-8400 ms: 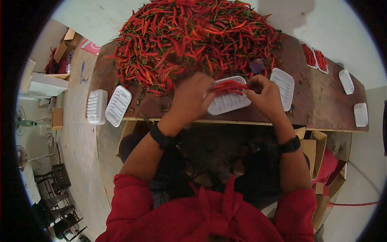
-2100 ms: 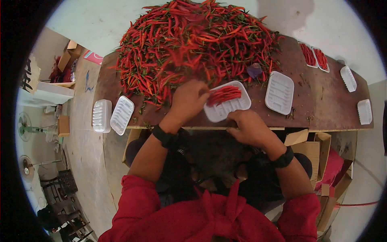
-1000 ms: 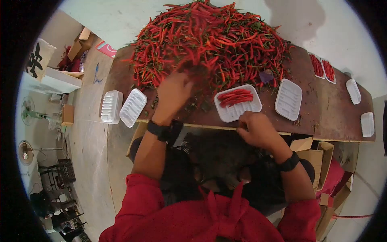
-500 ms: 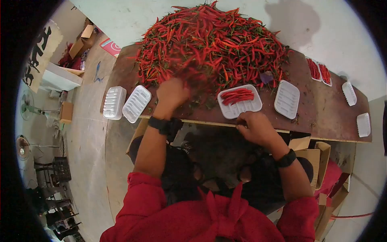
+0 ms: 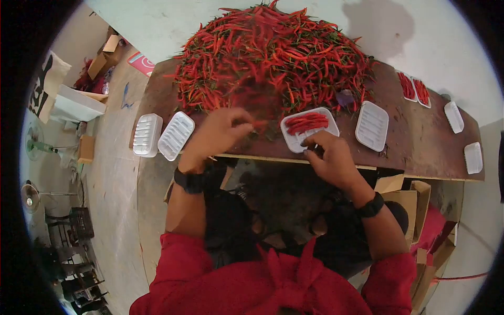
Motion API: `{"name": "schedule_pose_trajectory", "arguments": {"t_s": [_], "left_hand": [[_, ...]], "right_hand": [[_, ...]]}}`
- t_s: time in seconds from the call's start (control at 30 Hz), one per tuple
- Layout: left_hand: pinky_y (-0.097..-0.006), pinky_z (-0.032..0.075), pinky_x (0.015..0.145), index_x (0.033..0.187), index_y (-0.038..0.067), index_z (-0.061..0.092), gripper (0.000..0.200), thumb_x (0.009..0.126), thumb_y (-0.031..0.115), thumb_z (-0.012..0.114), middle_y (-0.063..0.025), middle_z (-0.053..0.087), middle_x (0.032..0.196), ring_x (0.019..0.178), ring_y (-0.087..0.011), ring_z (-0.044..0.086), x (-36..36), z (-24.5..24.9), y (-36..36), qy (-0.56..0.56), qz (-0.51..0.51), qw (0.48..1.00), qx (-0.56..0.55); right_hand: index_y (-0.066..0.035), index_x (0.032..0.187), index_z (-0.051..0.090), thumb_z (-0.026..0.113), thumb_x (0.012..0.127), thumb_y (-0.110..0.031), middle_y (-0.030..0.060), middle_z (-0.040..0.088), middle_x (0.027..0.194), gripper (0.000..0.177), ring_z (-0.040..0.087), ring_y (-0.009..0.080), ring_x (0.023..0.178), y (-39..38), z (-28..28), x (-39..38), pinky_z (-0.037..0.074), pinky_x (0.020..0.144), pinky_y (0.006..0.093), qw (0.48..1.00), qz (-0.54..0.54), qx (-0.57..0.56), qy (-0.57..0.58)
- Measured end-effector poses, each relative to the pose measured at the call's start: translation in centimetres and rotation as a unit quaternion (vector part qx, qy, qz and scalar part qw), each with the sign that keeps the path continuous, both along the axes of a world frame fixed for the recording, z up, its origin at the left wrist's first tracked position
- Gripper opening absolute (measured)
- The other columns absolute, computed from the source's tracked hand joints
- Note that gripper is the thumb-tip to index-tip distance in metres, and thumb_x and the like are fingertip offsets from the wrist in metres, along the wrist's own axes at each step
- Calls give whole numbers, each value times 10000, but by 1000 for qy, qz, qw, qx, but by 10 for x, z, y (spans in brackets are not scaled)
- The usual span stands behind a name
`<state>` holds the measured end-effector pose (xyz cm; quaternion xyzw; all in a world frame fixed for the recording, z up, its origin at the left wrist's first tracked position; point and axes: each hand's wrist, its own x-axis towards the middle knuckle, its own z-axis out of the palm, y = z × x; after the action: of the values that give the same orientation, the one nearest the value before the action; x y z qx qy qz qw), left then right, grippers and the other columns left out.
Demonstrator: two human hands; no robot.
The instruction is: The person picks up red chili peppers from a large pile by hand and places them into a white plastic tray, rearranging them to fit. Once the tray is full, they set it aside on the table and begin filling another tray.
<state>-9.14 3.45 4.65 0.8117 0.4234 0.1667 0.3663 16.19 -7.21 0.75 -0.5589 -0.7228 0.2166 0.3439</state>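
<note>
A tray (image 5: 293,143) of white plastic, with a small row of red chili peppers (image 5: 307,123) in it, lies at the table's front edge. At its near rim is my right hand (image 5: 333,160), thumb and forefinger parted and the other fingers curled. My left hand (image 5: 223,131) is raised over the front edge, left of that tray, pinching a reddish chili pepper (image 5: 258,125) that is smeared by motion. Behind both hands rises a large heap of red chilies (image 5: 273,58) with green stems.
An unfilled white tray (image 5: 372,127) lies to the right. On the left are a stack of trays (image 5: 147,135) and a single leaning tray (image 5: 176,135). Two filled trays (image 5: 414,89) sit at the far right. Cardboard boxes (image 5: 404,205) stand below the table.
My left hand has drawn back from the heap toward me, with a chili at its fingertips. My right thumb and forefinger have parted and moved slightly closer to the tray.
</note>
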Motion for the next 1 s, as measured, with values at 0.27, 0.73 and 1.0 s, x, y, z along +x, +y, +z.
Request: {"name": "schedule_pose_trajectory", "arguments": {"t_s": [0.27, 0.73, 1.0], "left_hand": [[-312, 484, 688, 935, 15, 662, 185, 810, 149, 640, -116, 658, 834, 774, -186, 634, 34, -2, -25, -46, -98, 990, -86], [-288, 472, 703, 917, 8, 652, 148, 808, 108, 654, -75, 643, 834, 795, -144, 603, 45, -16, -32, -62, -137, 984, -92], [-392, 480, 665, 811, 20, 626, 126, 750, 127, 655, -157, 615, 784, 745, -328, 611, 64, -26, -48, -79, -164, 976, 122]], "right_hand": [[-59, 892, 659, 674, 760, -128, 124, 629, 822, 150, 629, 296, 769, -3, 2, -3, 492, 688, 374, 999, 0, -46, 29], [-11, 867, 659, 657, 780, -80, 142, 626, 805, 111, 627, 295, 714, -11, -6, -1, 487, 634, 359, 999, 20, -35, 9], [-55, 802, 656, 647, 764, -207, 158, 632, 814, 157, 613, 365, 774, -18, -14, -1, 477, 688, 456, 995, -51, -87, -23]]}}
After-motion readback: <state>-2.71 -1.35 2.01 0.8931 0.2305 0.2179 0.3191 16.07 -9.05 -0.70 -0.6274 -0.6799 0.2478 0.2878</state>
